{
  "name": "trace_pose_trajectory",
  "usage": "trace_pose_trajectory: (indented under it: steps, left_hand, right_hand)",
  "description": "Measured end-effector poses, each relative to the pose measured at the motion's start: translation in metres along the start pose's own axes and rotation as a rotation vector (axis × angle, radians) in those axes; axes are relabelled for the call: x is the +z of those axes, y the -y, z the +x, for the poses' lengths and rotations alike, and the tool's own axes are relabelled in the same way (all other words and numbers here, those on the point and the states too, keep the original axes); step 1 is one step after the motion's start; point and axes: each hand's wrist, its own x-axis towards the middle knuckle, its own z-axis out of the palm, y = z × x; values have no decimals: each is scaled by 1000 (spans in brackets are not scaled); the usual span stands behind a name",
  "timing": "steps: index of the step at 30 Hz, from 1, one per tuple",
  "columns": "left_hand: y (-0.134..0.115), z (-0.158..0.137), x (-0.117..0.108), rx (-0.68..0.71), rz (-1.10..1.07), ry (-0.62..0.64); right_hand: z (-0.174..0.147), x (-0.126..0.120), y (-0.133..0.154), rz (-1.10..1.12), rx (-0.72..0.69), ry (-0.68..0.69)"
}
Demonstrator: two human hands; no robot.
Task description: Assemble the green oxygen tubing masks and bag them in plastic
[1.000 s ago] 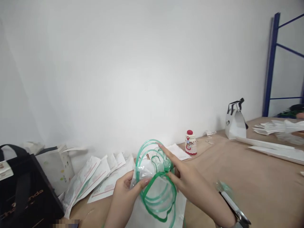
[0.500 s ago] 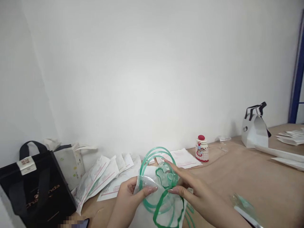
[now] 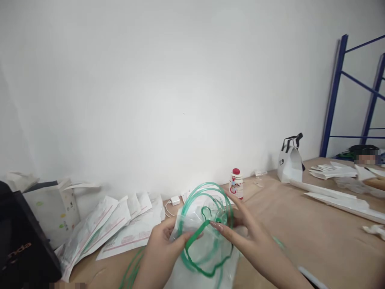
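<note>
The green tubing (image 3: pixel 207 192), coiled in loops with a clear mask (image 3: pixel 204 224) at its middle, sits between both hands just above the tabletop (image 3: pixel 315 237), over a clear plastic pouch (image 3: pixel 192 273). Against half a second ago the bundle has turned a little: the thick green rim of the mask now hangs lower and more open toward the camera, and the upper loops stand wider. The view has also swung right, so the black bag (image 3: pixel 21 245) is cut by the left edge and the blue rack (image 3: pixel 333 92) shows again. By the look of it the hands are gathering or squaring up the coil, not setting it down.

At far left stands a white paper bag (image 3: pixel 54 208), then a fan of flat sealed packets (image 3: pixel 114 224) lying along the wall. The left hand (image 3: pixel 162 253) comes up from below, palm toward the bundle, thumb and fingers pinching the left edge of the mask and pouch. The right hand (image 3: pixel 249 241) reaches in from the lower right, fingers stretched long, their tips closed lightly on the green rim and the tubing beside it. Behind the coil stands a small red-capped bottle (image 3: pixel 236 182); further right a white gift bag (image 3: pixel 290 160) and more stacked packets (image 3: pixel 333 170).
</note>
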Motion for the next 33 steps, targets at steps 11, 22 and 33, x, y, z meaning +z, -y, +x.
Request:
trace_pose_trajectory:
  steps: [11, 22, 33]
  left_hand:
    - [4, -4, 35, 40, -67, -178]
    - [11, 3, 8, 26, -100, -322]
    - [2, -7, 0, 61, 30, -177]
  right_hand:
    - [40, 18, -10, 326, -45, 154]
    - [37, 1, -12, 109, -253, 360]
    - [27, -1, -7, -21, -370, 399]
